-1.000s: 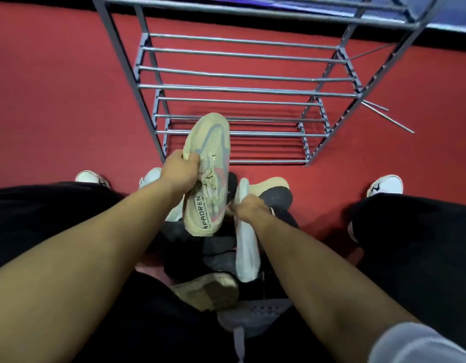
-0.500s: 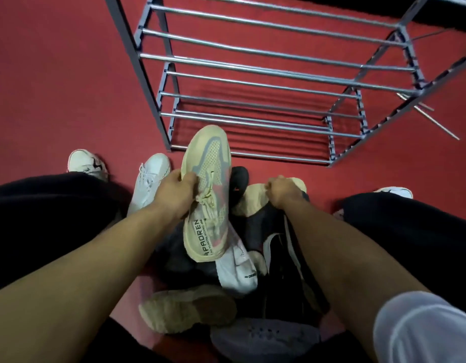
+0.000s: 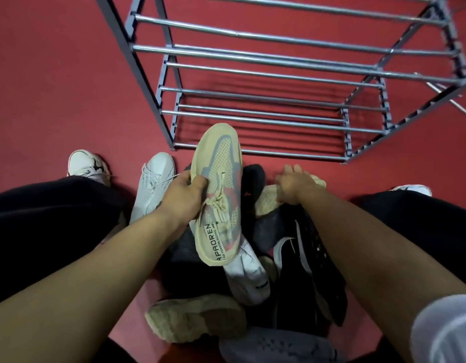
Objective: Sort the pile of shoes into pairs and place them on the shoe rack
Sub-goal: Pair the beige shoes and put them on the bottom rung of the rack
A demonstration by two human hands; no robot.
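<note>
Red carpet (image 3: 56, 87) runs under a bare grey metal shoe rack (image 3: 266, 82), with the jumbled pile of dark and pale shoes (image 3: 292, 271) just in front of it, between the person's knees. Over the last second the right hand (image 3: 294, 186) has let go of a white sneaker (image 3: 246, 279), now lying low in the pile, and moved forward onto a cream shoe lying sole-up (image 3: 268, 199) at the far edge, likely the mate. Its fingers curl over that sole, taking hold. The left hand (image 3: 183, 193) keeps its pinch on the side of the cream knit sneaker with grey and pink panels (image 3: 218, 195), lifted above the heap. No shoe is on the rack yet.
</note>
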